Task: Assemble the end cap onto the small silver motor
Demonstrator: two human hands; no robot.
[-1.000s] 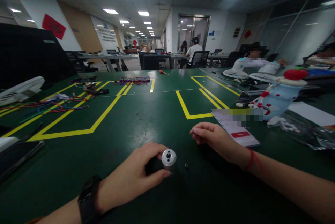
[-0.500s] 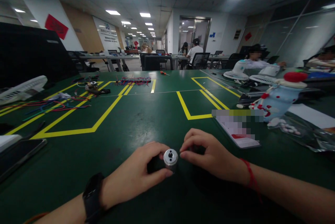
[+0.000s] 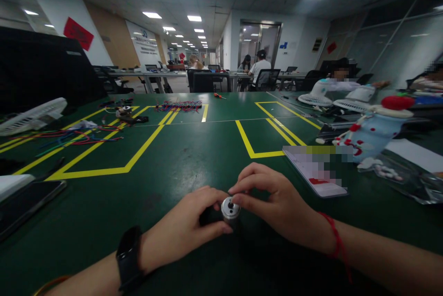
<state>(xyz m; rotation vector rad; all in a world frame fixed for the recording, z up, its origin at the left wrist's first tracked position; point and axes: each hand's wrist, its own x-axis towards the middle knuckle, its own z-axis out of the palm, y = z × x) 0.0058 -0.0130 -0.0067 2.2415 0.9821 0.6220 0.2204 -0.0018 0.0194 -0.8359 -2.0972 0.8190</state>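
A small silver cylindrical motor [image 3: 230, 212] stands upright in front of me, its round end face with dark holes turned up. My left hand [image 3: 188, 220] grips its side between thumb and fingers, a dark watch on that wrist. Above the motor's top, my right hand [image 3: 265, 197] is closed in a pinch, thumb and forefinger tips over the end face by the holes. Anything between those fingertips is too small or hidden to make out. A red string circles the right wrist.
Yellow tape [image 3: 266, 154] marks the green table. A phone-like flat device [image 3: 320, 183], a blue cup-shaped toy [image 3: 377, 132] and white fans [image 3: 314, 94] are on the right. Left are loose wires [image 3: 86, 137], a black phone [image 3: 32, 204] and a wire bundle [image 3: 182, 105]. Far off lies a screwdriver [image 3: 218, 96].
My right hand has moved left, bringing its pinched fingertips from beside the motor to over its top. The left hand keeps its hold on the motor; the view has shifted slightly.
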